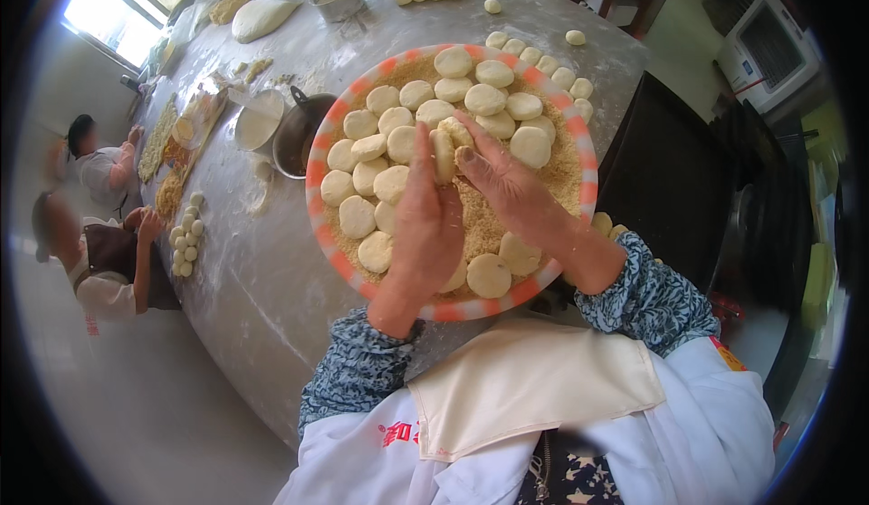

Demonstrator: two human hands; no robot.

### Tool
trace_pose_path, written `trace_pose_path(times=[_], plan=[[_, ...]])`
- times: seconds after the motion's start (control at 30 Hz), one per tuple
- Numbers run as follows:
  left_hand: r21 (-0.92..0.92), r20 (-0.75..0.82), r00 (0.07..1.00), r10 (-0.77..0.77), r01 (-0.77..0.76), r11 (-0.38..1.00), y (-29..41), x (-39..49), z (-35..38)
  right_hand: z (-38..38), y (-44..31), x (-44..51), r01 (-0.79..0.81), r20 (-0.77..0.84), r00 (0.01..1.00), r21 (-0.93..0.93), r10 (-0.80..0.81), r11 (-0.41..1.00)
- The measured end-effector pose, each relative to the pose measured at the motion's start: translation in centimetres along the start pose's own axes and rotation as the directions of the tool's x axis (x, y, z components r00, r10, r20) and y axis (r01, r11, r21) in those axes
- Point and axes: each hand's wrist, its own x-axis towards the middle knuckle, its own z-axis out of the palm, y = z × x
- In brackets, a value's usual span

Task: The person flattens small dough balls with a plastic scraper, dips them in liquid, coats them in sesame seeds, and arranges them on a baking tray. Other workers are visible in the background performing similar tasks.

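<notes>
A round tray with an orange-and-white rim (588, 165) holds many flattened pale dough pieces (356, 216) on a bed of sesame-like seeds (483, 223). Over its middle, my left hand (426, 227) and my right hand (512, 189) face each other with fingers pointing away from me. Between them two dough discs (442, 157) stand on edge, pressed side by side; the farther one bears crumbs or seeds. My right thumb touches them, and my left fingers lie along the near disc's left side. Bare seeds show below my hands, with more discs at the near rim.
A metal pot (309, 128) and a metal bowl (259, 121) stand left of the tray. Dough balls (563, 77) line the table (285, 254) beyond its right rim. A black baking tray (645, 186) is at right. Two people (108, 260) work at the table's left edge.
</notes>
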Motion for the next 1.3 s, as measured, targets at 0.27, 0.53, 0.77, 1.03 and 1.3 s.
trace_pose_path(times=[0.27, 0.53, 0.77, 1.03, 1.3], plan=[[-0.825, 0.244, 0.933, -0.264, 0.343, 0.448, 0.2, 0.5, -0.7, -5.4, 0.8, -3.4, -0.196, -0.033, 0.962, 0.605, 0.27, 0.772], [-0.687, 0.498, 0.831, -0.247, 0.552, 0.473, 3.5, 0.5, 7.7, -16.5, 2.7, -11.7, -0.157, -0.053, 0.962, 0.696, 0.268, 0.7], [-0.587, 0.717, 0.647, -0.259, 0.761, 0.277, 7.7, -2.2, 22.1, -24.7, 5.4, -19.6, 0.07, -0.336, 0.903, 0.731, 0.269, 0.678], [-0.531, 0.761, 0.575, -0.3, 0.818, 0.221, 7.7, -2.8, 34.7, -32.1, 8.9, -27.6, 0.052, -0.521, 0.758, 0.649, 0.393, 0.759], [-0.284, 0.86, 0.396, -0.321, 0.895, 0.344, 6.0, -2.6, 44.4, -38.7, 12.9, -33.8, -0.136, -0.561, 0.71, 0.484, 0.426, 0.865]])
